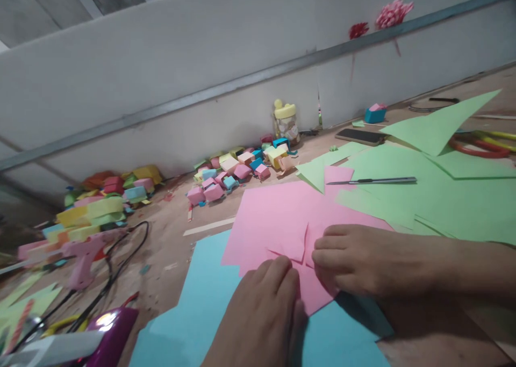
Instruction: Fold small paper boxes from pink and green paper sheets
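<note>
Pink paper lies flat in front of the hands and between them, with a raised flap creased to a sharp point just beyond the fingertips. The left hand rests with its fingers bent and close together at the near edge of the flap, touching the paper. The right hand lies on its side, fingers curled tightly side by side, against the paper just across from the left. Both thumbs are largely hidden, so whether either hand pinches the sheet cannot be told.

Under the pink paper and beneath the hands spreads smooth, matt blue paper, its edges straight. Green paper lies in overlapping sheets beyond the right hand, one corner lifting in a stiff curl. A slim metal knife rests across it, beyond the right hand, and a flat dark phone lies farther off. Beyond the left hand, small boxy paper blocks sit in a loose heap beside a clear jar with a yellow lid. Well to the left of the hands lies a pink plastic glue gun with a black cord.
</note>
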{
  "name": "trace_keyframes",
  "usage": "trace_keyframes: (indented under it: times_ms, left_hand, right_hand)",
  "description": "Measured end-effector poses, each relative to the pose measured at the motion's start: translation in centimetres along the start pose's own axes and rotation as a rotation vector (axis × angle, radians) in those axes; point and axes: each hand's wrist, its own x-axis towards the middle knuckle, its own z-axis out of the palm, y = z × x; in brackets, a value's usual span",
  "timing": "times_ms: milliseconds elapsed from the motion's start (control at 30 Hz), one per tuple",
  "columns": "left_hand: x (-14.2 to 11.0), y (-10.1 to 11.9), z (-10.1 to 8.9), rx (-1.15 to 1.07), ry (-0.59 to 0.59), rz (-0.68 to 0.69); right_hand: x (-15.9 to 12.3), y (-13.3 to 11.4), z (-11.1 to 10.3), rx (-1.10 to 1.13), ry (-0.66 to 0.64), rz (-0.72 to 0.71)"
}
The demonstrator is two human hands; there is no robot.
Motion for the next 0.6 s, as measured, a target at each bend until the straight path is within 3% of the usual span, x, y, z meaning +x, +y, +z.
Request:
trace_keyframes:
  times_ms: [100,200,333,467,600]
  left_hand:
    - [-0.2,0.3,-0.1,-0.010,0.017,-0.024]
    - [-0.3,0.1,0.5,0.000,0.114,-0.023]
    - [-0.2,-0.7,1.7,0.015,0.126,0.036]
    - [0.0,-1.4,2.5,-0.110,0.183,0.032]
    - [0.1,-1.5,2.7,-0.152,0.245,0.046]
  right_hand:
    - [0.0,0.4,0.4,0.162,0.008,0.051]
    - [-0.2,0.6,1.2,0.310,0.082,0.131]
    - [-0.3,0.4,2.0,0.365,0.190,0.174]
    - [0.2,-0.1,1.7,0.560,0.300,0.304]
    - [0.4,-0.4,1.3,0.721,0.313,0.421]
